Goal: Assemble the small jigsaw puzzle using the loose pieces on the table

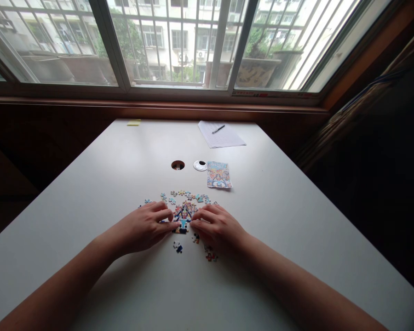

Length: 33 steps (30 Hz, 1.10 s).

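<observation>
Puzzle (184,215), a small joined cluster of colourful pieces, lies flat on the white tabletop (296,207) between the two hands, straight ahead of the person. It looks light, thin and loosely locked, likely to come apart if lifted by one edge, so it is best pressed flat or slid from both sides. Its outline is irregular; its longer run seems to go from near to far, though I cannot tell which way the picture faces. Left hand (146,227) rests palm down, fingers together, tips touching the cluster's left edge; right hand (216,227) does likewise on the right. Neither hand pinches anything. Loose pieces (186,196) lie scattered just beyond, a few (178,247) nearer. Farther off are a printed card (219,174), a cable hole (178,165), and paper (221,134) with a pen (218,129).
</observation>
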{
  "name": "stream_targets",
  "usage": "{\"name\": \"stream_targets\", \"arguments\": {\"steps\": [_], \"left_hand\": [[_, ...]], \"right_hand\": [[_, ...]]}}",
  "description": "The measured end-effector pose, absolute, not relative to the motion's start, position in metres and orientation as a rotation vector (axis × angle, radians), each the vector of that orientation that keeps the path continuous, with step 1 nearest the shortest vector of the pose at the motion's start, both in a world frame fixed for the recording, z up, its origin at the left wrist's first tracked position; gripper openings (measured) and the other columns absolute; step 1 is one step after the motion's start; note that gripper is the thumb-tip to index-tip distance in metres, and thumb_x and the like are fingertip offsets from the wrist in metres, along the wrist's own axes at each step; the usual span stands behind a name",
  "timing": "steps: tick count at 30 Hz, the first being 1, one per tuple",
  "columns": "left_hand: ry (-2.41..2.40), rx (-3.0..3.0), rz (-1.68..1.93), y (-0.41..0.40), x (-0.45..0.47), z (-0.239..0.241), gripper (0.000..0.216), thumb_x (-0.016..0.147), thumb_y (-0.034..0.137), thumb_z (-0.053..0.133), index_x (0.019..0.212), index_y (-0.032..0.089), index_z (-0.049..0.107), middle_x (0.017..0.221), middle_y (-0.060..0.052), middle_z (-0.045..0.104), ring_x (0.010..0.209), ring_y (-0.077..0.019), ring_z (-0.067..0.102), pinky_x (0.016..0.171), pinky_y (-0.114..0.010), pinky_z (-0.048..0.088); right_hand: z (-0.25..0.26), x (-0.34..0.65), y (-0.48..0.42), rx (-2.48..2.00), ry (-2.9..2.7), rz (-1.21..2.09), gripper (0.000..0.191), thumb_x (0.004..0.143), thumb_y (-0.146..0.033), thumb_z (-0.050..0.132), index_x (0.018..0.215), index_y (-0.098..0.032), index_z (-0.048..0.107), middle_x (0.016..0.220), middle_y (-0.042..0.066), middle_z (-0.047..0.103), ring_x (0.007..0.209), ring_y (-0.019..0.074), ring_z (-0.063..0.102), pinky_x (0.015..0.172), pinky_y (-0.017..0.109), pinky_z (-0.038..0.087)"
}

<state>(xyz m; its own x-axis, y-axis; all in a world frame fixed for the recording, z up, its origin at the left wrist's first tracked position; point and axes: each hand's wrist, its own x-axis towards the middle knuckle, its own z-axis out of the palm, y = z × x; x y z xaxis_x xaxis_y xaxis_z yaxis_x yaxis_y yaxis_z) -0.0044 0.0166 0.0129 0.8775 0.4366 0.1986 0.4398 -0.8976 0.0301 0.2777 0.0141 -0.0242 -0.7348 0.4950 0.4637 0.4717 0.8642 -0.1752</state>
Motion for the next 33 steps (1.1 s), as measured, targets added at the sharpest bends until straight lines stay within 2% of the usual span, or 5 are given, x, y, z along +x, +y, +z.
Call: {"name": "stream_targets", "arguments": {"steps": [9, 17, 21, 26, 33], "left_hand": [[-0.738, -3.005, -0.331, 0.012, -0.002, 0.017, 0.025, 0.096, 0.021, 0.059, 0.12, 0.027, 0.067, 0.102, -0.006, 0.065, 0.096, -0.0232, 0.057, 0.084, -0.037, 0.049], [-0.727, -3.088, -0.512, 0.019, -0.008, 0.007, 0.031, 0.093, 0.019, 0.06, 0.123, 0.026, 0.067, 0.109, -0.008, 0.066, 0.1, -0.0227, 0.059, 0.092, -0.039, 0.053], [-0.802, -3.07, -0.684, 0.025, -0.016, 0.002, 0.031, 0.093, 0.011, 0.055, 0.118, 0.023, 0.067, 0.108, -0.008, 0.067, 0.099, -0.0219, 0.059, 0.087, -0.038, 0.054], [-0.833, -3.012, -0.746, 0.031, -0.025, -0.003, 0.028, 0.091, 0.01, 0.056, 0.114, 0.023, 0.068, 0.105, -0.008, 0.068, 0.097, -0.0215, 0.06, 0.084, -0.036, 0.055], [-0.809, -2.978, -0.747, 0.033, -0.027, -0.005, 0.027, 0.092, 0.008, 0.055, 0.11, 0.022, 0.068, 0.104, -0.007, 0.069, 0.097, -0.0218, 0.059, 0.084, -0.038, 0.054]], "right_hand": [[-0.024, 0.276, 0.013, -0.702, -2.526, 0.044, 0.014, 0.099, -0.018, 0.058, 0.102, -0.022, 0.07, 0.102, 0.003, 0.073, 0.096, 0.0187, 0.059, 0.083, 0.033, 0.045], [-0.022, 0.277, 0.013, -0.694, -2.526, 0.049, 0.014, 0.099, -0.018, 0.057, 0.102, -0.022, 0.07, 0.101, 0.005, 0.073, 0.095, 0.0192, 0.06, 0.084, 0.034, 0.046], [-0.02, 0.277, 0.013, -0.704, -2.525, 0.039, 0.015, 0.099, -0.017, 0.057, 0.101, -0.022, 0.07, 0.101, 0.004, 0.074, 0.096, 0.0186, 0.061, 0.085, 0.033, 0.047], [-0.019, 0.279, 0.012, -0.684, -2.539, 0.019, 0.013, 0.099, -0.018, 0.057, 0.102, -0.021, 0.07, 0.101, 0.005, 0.073, 0.097, 0.0189, 0.061, 0.083, 0.033, 0.046], [-0.012, 0.283, 0.008, -0.631, -2.578, -0.04, 0.016, 0.099, -0.02, 0.055, 0.109, -0.021, 0.068, 0.088, 0.004, 0.067, 0.083, 0.0189, 0.054, 0.076, 0.034, 0.042]]}}
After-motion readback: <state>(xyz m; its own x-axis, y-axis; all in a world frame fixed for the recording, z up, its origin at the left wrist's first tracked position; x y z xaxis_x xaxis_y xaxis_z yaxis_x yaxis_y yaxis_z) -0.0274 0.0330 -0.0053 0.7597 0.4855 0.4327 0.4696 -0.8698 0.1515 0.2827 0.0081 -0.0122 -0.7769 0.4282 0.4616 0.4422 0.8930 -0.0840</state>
